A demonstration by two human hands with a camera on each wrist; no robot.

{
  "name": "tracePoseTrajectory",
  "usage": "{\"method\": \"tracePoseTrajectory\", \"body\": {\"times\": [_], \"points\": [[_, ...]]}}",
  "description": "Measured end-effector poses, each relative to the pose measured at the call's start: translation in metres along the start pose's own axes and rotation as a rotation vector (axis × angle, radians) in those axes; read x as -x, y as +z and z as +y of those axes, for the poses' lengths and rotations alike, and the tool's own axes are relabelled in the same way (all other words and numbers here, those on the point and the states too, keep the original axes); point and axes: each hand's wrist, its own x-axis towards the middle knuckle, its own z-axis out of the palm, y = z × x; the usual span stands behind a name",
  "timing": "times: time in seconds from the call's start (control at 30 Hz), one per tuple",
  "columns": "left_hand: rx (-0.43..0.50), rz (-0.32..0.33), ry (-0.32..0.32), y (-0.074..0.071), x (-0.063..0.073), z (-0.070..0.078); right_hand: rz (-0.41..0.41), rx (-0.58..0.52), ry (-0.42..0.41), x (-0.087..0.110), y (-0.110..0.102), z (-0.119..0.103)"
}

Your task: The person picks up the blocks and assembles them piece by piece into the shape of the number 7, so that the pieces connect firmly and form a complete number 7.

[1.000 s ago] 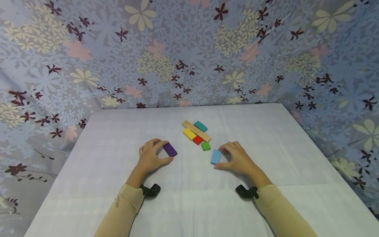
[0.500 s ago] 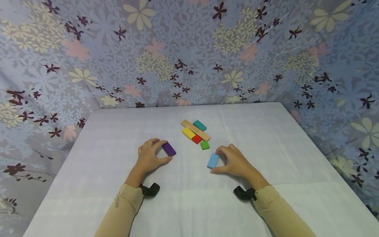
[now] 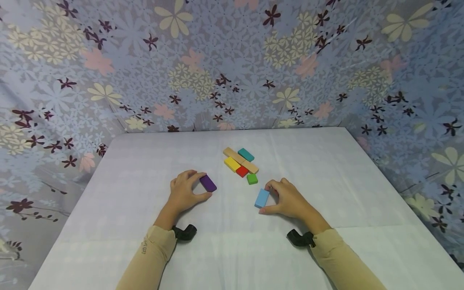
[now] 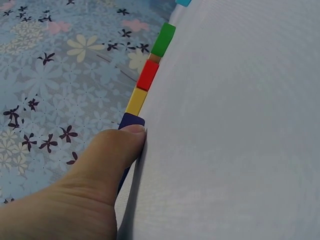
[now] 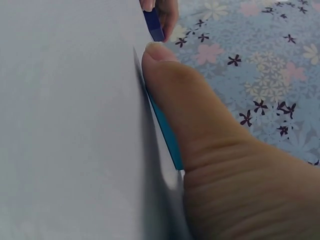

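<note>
My left hand [image 3: 184,190] pinches a purple block [image 3: 208,183] by its two ends, thumb at the near end and forefinger at the far end. In the left wrist view the thumb [image 4: 110,155] covers much of that purple block [image 4: 132,119]. On the other side, my right hand [image 3: 288,197] holds a light blue block [image 3: 262,198] the same way, between thumb and fingers. From the right wrist, the thumb [image 5: 170,85] hides part of the blue block [image 5: 167,132]. A small green block [image 3: 252,179] lies between the hands, a little farther back.
Behind the green block is a cluster on the white-covered table [image 3: 152,153]: a red block [image 3: 242,171], a yellow block [image 3: 232,164], light wooden pieces [image 3: 241,160] end to end, and a teal block [image 3: 246,154]. A floral cloth [image 3: 232,80] hangs beyond the table's far edge.
My right hand has shifted left and nearer to me, bringing the light blue block with it. The left hand and the purple block stay put.
</note>
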Motion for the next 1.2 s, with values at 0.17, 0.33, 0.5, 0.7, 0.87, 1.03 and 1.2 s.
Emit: {"method": "tracePoseTrajectory", "body": {"times": [0.17, 0.33, 0.5, 0.7, 0.87, 1.03, 1.2], "points": [[-0.006, -0.003, -0.007, 0.0, 0.0, 0.0, -0.031, -0.018, 0.009, -0.002, -0.004, 0.0], [0.003, 0.007, -0.002, 0.0, 0.0, 0.0, -0.028, -0.112, -0.009, -0.011, -0.01, 0.004], [0.011, 0.011, 0.002, -0.001, 0.0, 0.001, 0.001, -0.209, -0.002, -0.026, -0.017, 0.011], [0.009, -0.002, -0.002, 0.0, 0.0, 0.001, -0.018, -0.195, 0.028, -0.045, -0.017, 0.013], [0.002, 0.006, 0.003, -0.001, -0.001, 0.001, -0.058, -0.193, 0.008, -0.058, -0.016, 0.006], [-0.004, -0.002, -0.003, -0.001, -0.001, 0.001, -0.091, -0.229, -0.049, -0.066, -0.015, 0.002], [-0.007, -0.017, -0.011, 0.0, -0.001, 0.0, -0.117, -0.242, -0.053, -0.069, -0.012, 0.0]]}}
